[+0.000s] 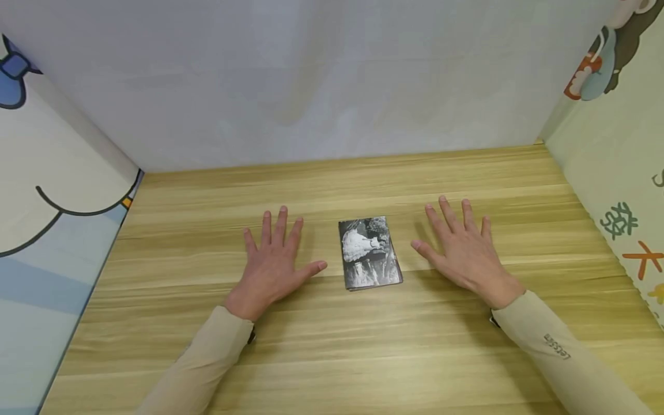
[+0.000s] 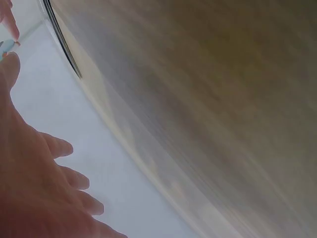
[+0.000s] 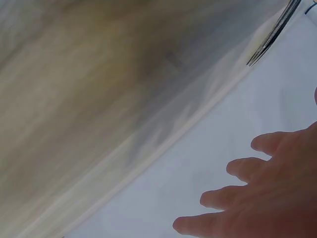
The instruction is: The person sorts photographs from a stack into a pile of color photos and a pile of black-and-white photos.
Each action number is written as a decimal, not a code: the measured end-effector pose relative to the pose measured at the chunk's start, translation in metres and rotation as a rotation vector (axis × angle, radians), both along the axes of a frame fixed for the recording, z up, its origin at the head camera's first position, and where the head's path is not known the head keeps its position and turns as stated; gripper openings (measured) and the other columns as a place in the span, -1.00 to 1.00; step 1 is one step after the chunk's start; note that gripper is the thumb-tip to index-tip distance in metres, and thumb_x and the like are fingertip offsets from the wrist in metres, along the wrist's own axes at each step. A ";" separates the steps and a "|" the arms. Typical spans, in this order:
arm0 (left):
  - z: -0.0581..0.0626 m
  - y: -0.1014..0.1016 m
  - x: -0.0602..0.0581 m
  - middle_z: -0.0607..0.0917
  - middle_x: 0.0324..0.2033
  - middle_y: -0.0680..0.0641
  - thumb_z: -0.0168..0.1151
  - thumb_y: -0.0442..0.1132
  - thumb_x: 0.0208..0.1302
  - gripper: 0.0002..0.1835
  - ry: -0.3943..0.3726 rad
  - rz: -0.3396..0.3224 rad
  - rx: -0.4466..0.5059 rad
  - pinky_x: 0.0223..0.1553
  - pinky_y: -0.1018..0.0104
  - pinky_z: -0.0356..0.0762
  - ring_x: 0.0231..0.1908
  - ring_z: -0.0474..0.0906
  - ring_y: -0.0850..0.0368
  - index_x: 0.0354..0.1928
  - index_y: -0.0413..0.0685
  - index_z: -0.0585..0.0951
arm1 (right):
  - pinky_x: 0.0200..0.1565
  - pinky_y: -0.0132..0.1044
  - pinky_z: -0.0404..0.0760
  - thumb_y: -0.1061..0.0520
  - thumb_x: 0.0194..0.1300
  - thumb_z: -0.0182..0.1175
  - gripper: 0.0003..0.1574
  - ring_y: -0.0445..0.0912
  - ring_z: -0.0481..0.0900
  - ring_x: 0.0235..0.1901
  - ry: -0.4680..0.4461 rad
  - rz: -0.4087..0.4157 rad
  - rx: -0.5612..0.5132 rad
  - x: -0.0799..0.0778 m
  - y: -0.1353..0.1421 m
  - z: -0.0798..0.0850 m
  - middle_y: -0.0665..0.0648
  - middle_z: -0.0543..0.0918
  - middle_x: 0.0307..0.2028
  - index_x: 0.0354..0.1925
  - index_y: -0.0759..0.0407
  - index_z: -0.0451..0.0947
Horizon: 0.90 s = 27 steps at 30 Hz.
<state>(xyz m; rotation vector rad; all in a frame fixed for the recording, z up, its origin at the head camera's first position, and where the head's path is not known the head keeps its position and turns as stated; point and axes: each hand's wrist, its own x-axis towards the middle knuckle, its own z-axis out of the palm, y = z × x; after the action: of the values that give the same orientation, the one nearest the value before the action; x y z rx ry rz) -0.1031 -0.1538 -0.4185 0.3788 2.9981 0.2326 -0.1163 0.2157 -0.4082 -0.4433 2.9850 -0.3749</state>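
Note:
A small stack of black-and-white picture cards [image 1: 369, 253] lies on the wooden table, between the two hands; its top card shows a pale figure against dark surroundings. To its left is my left hand [image 1: 271, 268], palm down with fingers spread, the thumb pointing toward the stack. On the other side my right hand [image 1: 464, 253] is likewise palm down, fingers spread, its thumb toward the cards. Neither hand touches the stack or holds anything. The wrist views show the left hand [image 2: 39, 183] and right hand [image 3: 267, 183] with fingers extended, and the stack's thin edge [image 3: 275, 32].
The wood-grain table [image 1: 373, 357] meets a pale wall [image 1: 332, 86] at the back. A panel with cartoon drawings [image 1: 57, 150] borders the left side, and another printed panel [image 1: 617, 173] borders the right. Beige sleeves cover both forearms.

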 end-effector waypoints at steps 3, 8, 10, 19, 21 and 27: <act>0.001 0.002 0.001 -0.30 0.63 -0.22 -0.09 0.58 0.32 0.13 -0.007 0.003 0.009 0.41 -0.57 -0.37 0.58 -0.43 -0.34 0.68 0.00 -0.04 | 0.33 0.65 -0.30 -0.52 0.53 -0.24 0.09 0.48 -0.35 0.54 0.001 0.000 -0.003 0.001 0.000 0.000 0.28 -0.22 0.64 0.67 0.10 -0.11; 0.002 0.005 0.002 -0.26 0.64 -0.23 -0.05 0.56 0.33 0.13 -0.009 0.009 0.049 0.42 -0.56 -0.32 0.59 -0.42 -0.33 0.67 -0.03 -0.02 | 0.34 0.65 -0.25 -0.51 0.53 -0.24 0.09 0.48 -0.34 0.54 0.002 0.003 -0.010 0.001 -0.002 0.001 0.29 -0.22 0.64 0.67 0.12 -0.11; 0.003 0.006 0.003 -0.22 0.63 -0.26 -0.02 0.54 0.33 0.13 -0.005 0.008 0.071 0.43 -0.55 -0.33 0.58 -0.41 -0.34 0.67 -0.06 -0.01 | 0.34 0.65 -0.24 -0.50 0.53 -0.23 0.09 0.47 -0.33 0.55 0.003 0.004 -0.017 0.001 -0.003 0.001 0.29 -0.22 0.64 0.67 0.13 -0.10; 0.005 0.014 0.004 -0.08 0.63 -0.26 0.07 0.45 0.37 0.07 0.019 0.004 0.169 0.46 -0.49 -0.17 0.59 -0.24 -0.34 0.64 -0.13 0.07 | 0.34 0.64 -0.17 -0.48 0.55 -0.20 0.08 0.48 -0.28 0.54 -0.001 0.013 -0.058 0.005 -0.008 0.002 0.28 -0.21 0.64 0.67 0.12 -0.14; 0.004 0.016 0.005 -0.02 0.62 -0.28 0.12 0.39 0.38 0.04 0.044 -0.002 0.197 0.46 -0.47 -0.08 0.58 -0.17 -0.34 0.63 -0.16 0.10 | 0.35 0.63 -0.17 -0.48 0.55 -0.19 0.08 0.48 -0.28 0.54 -0.007 0.015 -0.068 0.006 -0.009 0.002 0.28 -0.22 0.64 0.67 0.14 -0.14; 0.004 0.020 0.006 0.16 0.55 -0.34 0.23 0.17 0.41 -0.10 0.113 -0.015 0.272 0.47 -0.32 0.13 0.54 0.03 -0.36 0.56 -0.26 0.22 | 0.39 0.57 -0.13 -0.47 0.54 -0.15 0.10 0.48 -0.24 0.54 -0.012 0.026 -0.097 0.008 -0.013 -0.001 0.29 -0.19 0.63 0.67 0.17 -0.13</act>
<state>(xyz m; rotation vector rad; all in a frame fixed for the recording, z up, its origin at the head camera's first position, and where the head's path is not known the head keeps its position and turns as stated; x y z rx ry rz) -0.0974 -0.1340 -0.4144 0.4528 3.0771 0.6422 -0.1088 0.2032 -0.4087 -0.4862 2.9562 -0.5196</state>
